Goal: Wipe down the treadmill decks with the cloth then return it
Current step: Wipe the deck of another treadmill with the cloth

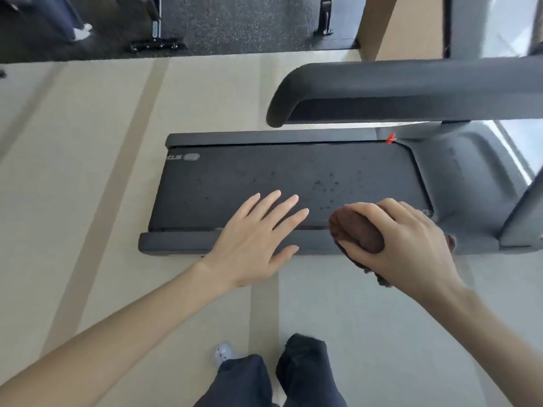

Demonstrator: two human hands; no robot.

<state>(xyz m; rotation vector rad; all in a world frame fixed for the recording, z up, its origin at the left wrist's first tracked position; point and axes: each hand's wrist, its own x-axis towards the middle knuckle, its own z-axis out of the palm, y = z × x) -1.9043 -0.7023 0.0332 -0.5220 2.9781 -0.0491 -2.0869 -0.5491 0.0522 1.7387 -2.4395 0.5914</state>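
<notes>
- A treadmill deck [264,177] lies crosswise on the pale floor [88,177], its dark belt dotted with small darker spots [326,186] toward the right half.
- A white logo [191,157] sits at the belt's far left corner, and a small red clip [390,138] shows at the far edge near the motor hood.
- A thick grey handrail [396,80] juts over the far side of the deck and hides part of it. A grey upright [523,212] rises at the right edge.
- Beyond the pale floor is dark speckled flooring [235,22] with the black feet of other machines [157,44].
- The person's dark trousers [305,374] and a light shoe [223,352] show at the bottom.
- The left hand [258,239] is flat with straight, spread fingers. It is over the near side rail [176,242] and the belt edge and holds nothing. Whether it touches the deck cannot be told.
- The right hand [402,245] is curled tightly round a bunched brown cloth [358,230].
- The cloth is over the near rail, right of the left hand, with one end hanging below the wrist.
</notes>
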